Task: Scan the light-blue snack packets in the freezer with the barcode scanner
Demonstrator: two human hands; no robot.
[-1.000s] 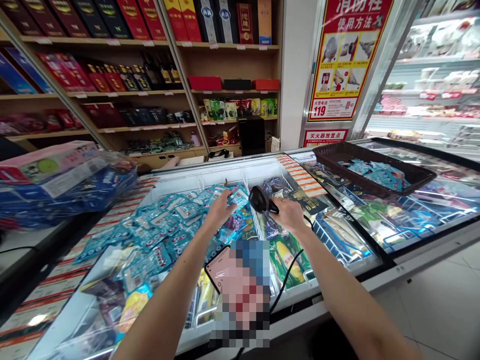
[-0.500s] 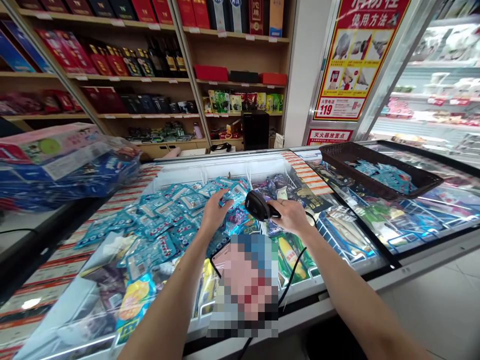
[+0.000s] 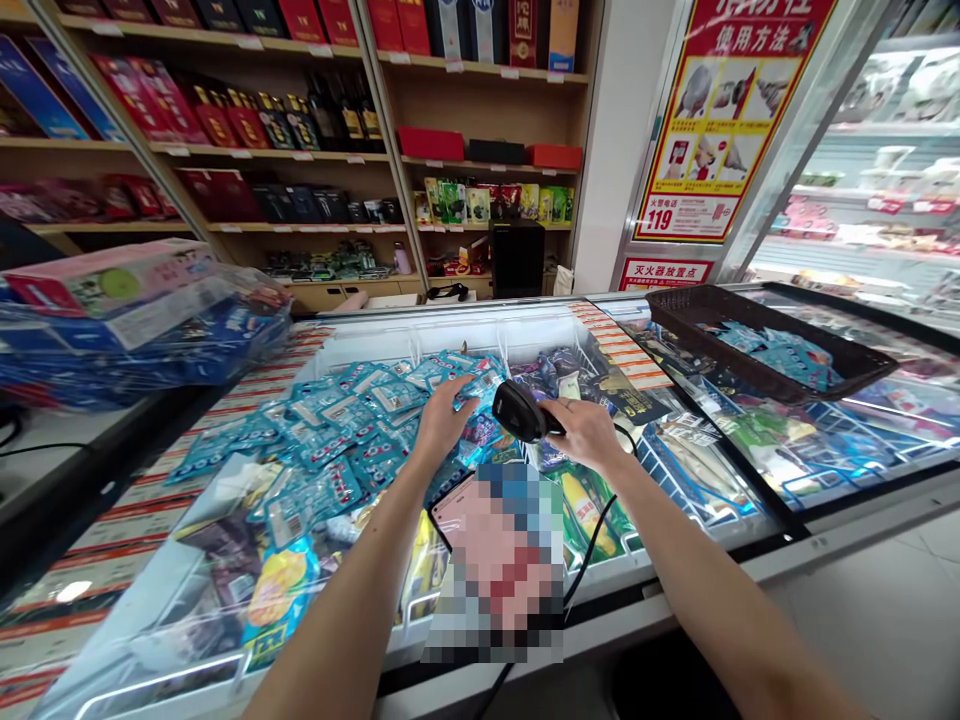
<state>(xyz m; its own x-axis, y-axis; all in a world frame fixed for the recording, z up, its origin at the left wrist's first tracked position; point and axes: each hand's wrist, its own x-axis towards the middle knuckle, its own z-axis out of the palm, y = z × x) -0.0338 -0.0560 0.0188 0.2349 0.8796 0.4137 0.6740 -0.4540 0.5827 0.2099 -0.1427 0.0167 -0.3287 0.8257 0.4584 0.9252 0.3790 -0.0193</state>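
Note:
My right hand (image 3: pixel 589 432) is closed around the handle of a black barcode scanner (image 3: pixel 517 412), whose head points left towards the blue packets. A cable hangs from the scanner. My left hand (image 3: pixel 444 425) reaches over the heap of small blue packets (image 3: pixel 330 425), thumb and fingers apart, at the edge of a packet with a printed label (image 3: pixel 486 382). Whether its fingertips press on that packet I cannot tell. Below and between my forearms lies a phone (image 3: pixel 448 505), largely covered by a pixelated patch.
The chest freezer (image 3: pixel 375 335) also holds yellow corn packs (image 3: pixel 581 510) and other bags. A brown basket (image 3: pixel 862 375) with blue packets sits on its right side. Plastic-wrapped boxes (image 3: pixel 142 320) are stacked at left. Shelves of boxes and bottles (image 3: pixel 300 155) stand behind.
The view has shifted slightly, so the scene sits a little further right. Both hands keep nearly the same place over the freezer, and the scanner stays in my right hand.

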